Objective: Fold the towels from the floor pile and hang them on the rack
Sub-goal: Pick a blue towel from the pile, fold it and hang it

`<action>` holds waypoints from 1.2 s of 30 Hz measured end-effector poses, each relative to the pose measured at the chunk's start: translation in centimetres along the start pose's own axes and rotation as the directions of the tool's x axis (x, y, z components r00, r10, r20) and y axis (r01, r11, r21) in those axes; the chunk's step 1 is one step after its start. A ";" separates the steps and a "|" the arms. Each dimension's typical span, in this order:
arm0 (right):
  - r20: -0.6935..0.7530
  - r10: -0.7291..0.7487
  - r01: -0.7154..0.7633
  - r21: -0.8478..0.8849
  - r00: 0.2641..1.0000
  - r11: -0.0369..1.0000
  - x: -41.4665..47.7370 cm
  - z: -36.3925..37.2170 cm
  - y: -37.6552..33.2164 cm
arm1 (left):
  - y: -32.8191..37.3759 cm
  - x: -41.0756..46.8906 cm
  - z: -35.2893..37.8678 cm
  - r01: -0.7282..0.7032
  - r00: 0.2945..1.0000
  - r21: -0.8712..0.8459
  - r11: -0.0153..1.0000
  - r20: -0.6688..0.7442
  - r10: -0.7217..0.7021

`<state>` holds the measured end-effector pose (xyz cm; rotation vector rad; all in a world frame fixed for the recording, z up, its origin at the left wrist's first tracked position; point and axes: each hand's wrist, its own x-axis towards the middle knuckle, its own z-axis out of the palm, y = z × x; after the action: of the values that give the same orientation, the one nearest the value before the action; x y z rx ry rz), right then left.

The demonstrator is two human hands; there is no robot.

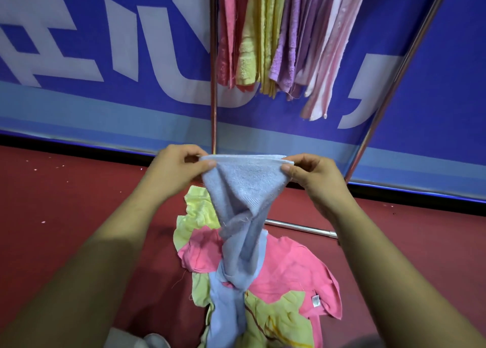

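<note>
The left hand (pixel 175 167) pinches the upper left corner of a light blue towel (pixel 243 190) between thumb and curled fingers, and holds it up above the red floor (pixel 65 216). The towel's top edge runs taut and nearly level from that hand across to the right hand (pixel 311 175), which pinches the opposite corner the same way, thumb on the near face. Below the two grips the cloth narrows into a hanging twist whose lower end reaches down over the floor pile (pixel 263 282).

That pile lies on the floor between the person's forearms, towards the near edge of the view: a pale yellow towel (pixel 196 211) at its far left side, a pink towel (pixel 294 268) spread across the middle and right with a small white label near its right edge, a second blue towel (pixel 226 316) running down the near side, and more yellow cloth (pixel 276 318) beside it.

Behind the hands stands a metal rack (pixel 213 97), its upright post rising just beyond the held towel and a slanted bar to the right. On it hang folded towels: pink (pixel 226 32), yellow (pixel 256 37), purple (pixel 289 40) and pale pink (pixel 331 53), side by side. A blue banner (pixel 105 45) with large white characters covers the wall behind.
</note>
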<state>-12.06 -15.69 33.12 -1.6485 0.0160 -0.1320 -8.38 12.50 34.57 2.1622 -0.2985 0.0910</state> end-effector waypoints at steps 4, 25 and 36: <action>-0.046 -0.034 0.035 0.022 0.998 0.999 0.3 -0.2 -0.4 | 0.7 -0.1 0.2 -0.062 0.990 -0.057 0.996 -0.134 0.054; -0.049 -0.214 0.220 0.237 0.976 0.946 -0.1 -2.0 -16.8 | 14.9 1.2 -7.1 -0.214 0.977 -0.539 0.815 -0.105 0.188; -0.098 -0.282 0.293 0.114 0.954 0.949 -2.1 -5.2 -21.8 | 21.3 1.1 -10.3 -0.311 0.944 0.003 0.951 -0.117 0.309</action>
<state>-16.11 -18.81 55.03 -1.5087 -0.1697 -0.4147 -12.09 9.09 57.76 2.0688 -0.5683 0.3909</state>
